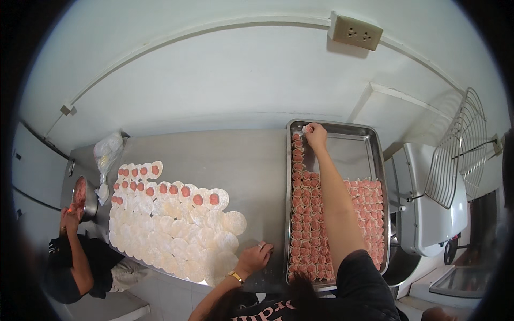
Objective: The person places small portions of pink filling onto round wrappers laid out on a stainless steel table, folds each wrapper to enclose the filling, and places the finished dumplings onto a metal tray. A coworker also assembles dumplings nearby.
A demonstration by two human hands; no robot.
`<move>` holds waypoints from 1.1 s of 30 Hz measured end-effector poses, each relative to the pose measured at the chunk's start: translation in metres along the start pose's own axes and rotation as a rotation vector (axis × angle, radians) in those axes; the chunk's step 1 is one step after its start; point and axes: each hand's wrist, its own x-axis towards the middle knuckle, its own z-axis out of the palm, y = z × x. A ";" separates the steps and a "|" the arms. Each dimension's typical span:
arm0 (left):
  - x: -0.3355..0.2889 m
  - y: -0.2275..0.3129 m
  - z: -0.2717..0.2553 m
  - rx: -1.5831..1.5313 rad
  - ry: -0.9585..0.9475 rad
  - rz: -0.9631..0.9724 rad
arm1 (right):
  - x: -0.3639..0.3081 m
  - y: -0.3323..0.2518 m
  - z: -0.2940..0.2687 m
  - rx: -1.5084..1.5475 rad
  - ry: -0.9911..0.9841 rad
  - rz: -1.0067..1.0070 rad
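Observation:
My right hand (pixel 317 136) reaches to the far left corner of a large metal tray (pixel 348 155). Its fingers pinch a small open-topped dumpling (pixel 307 129), a pale wrapper around pink filling. Tight rows of similar dumplings (pixel 308 230) cover much of the tray, and my forearm hides some of them. My left hand (pixel 254 259) rests on the steel table, left of the tray, its fingers curled; what they hold, if anything, is too small to make out. Farther left, round floured wrappers (pixel 171 224) lie overlapping, and several at the back carry balls of pink filling (pixel 186 191).
At the far left, a co-worker's hands (pixel 69 218) are at a metal bowl (pixel 92 199) of pink filling. A clear plastic bag (pixel 108 152) lies behind it. A white machine (pixel 428 203) and a wire rack (pixel 458 152) stand right of the tray. A wall runs behind the table.

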 end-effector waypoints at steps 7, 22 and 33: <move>0.004 0.004 -0.003 -0.015 -0.003 -0.012 | 0.002 0.007 0.021 0.155 -0.026 -0.061; 0.005 0.005 -0.008 -0.038 -0.034 -0.029 | 0.003 0.006 0.011 0.174 -0.172 -0.161; 0.006 0.005 -0.009 -0.038 -0.044 -0.028 | 0.005 0.015 0.026 0.334 -0.223 -0.023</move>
